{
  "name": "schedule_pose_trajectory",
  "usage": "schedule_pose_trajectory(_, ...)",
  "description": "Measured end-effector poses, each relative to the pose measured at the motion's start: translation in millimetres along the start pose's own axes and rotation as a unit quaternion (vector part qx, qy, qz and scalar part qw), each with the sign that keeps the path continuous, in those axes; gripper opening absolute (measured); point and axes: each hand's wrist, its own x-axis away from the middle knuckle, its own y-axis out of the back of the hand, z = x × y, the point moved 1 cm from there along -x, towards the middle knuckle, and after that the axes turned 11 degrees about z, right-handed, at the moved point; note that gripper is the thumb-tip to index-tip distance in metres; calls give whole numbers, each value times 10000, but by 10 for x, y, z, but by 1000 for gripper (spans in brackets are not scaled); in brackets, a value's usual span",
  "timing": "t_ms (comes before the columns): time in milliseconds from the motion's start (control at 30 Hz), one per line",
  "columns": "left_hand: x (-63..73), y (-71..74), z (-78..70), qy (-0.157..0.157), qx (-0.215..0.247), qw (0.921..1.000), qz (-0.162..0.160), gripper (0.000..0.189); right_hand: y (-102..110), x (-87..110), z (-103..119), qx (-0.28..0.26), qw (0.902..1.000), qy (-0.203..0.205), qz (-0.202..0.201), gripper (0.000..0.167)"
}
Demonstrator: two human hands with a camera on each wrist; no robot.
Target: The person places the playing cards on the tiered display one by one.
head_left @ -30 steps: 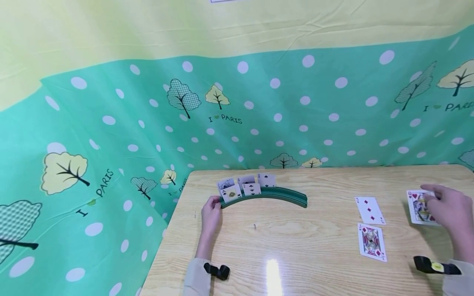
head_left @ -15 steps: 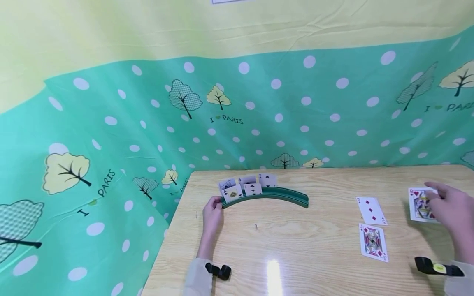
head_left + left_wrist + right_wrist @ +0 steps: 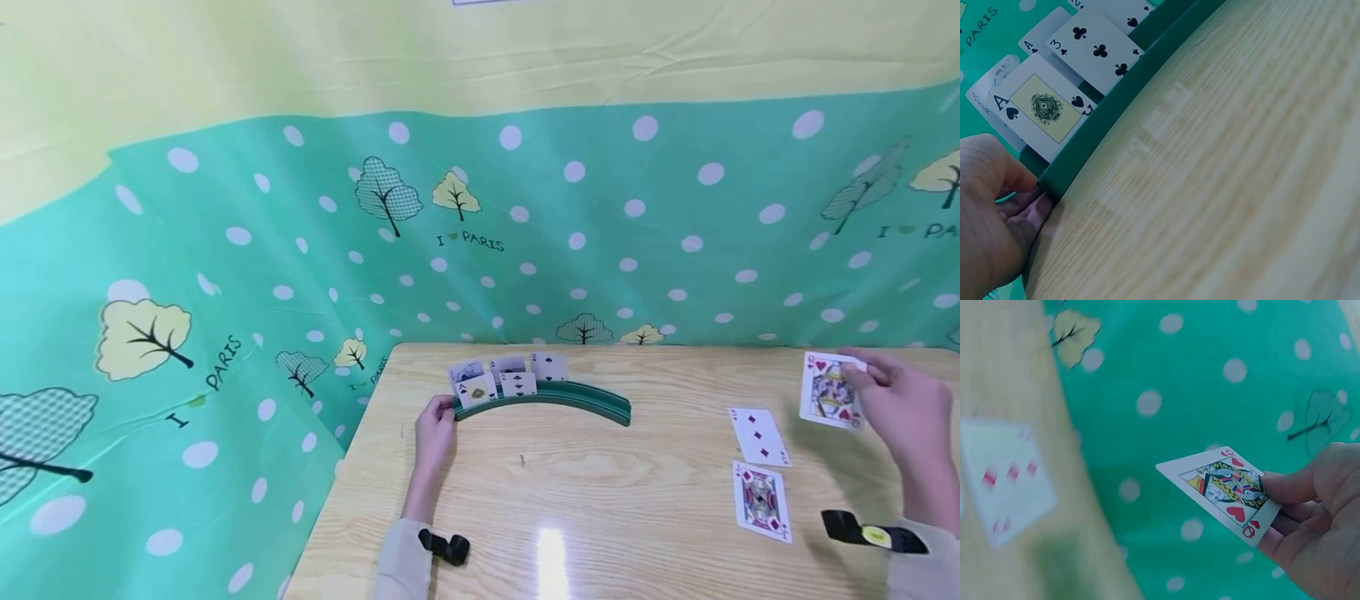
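Note:
My right hand (image 3: 909, 410) pinches a queen of hearts card (image 3: 825, 393) between thumb and fingers, held up above the table's right side. In the right wrist view the queen's face (image 3: 1225, 487) shows, tilted. At the left, my left hand (image 3: 433, 433) grips the end of a curved green card holder (image 3: 588, 398). Two rows of cards stand in it. The front row has an ace of spades (image 3: 1044, 107) and a three of clubs (image 3: 1094, 53). Behind them are a joker (image 3: 988, 94), an ace of clubs (image 3: 1040, 32) and a spade card (image 3: 550, 367), partly covered.
A three of diamonds (image 3: 759, 437) lies face up on the wooden table (image 3: 630, 508), left of my right hand. Just nearer lies a jack of diamonds (image 3: 762, 502). Behind the table and along its left side hangs a green dotted cloth (image 3: 480, 317).
My right hand has lifted the queen of hearts off the table and brought it slightly left. My left hand stays at the card holder's end. The head view has shifted a little.

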Motion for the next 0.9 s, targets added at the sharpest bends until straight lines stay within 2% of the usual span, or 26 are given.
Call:
schedule_pose_trajectory(133, -10, -1, 2, 16, -9, 10000, -5, 27, -46, -8, 220, -585, 9982, -63, 73, 50)
schedule_pose_trajectory(367, -12, 6, -10, 31, 23, 10000, 12, 27, -188, -22, 486, -1348, 9898, 336, 313, 51)
schedule_pose_trajectory(500, -12, 1, -17, 42, 16, 10000, 11, 28, -271, -21, 591, -1753, 9826, 427, 436, 50)
schedule_pose_trajectory(900, 6, -19, -1, 68, 7, 10000, 24, 27, -467, -46, 814, -2217, 9728, 495, 452, 49)
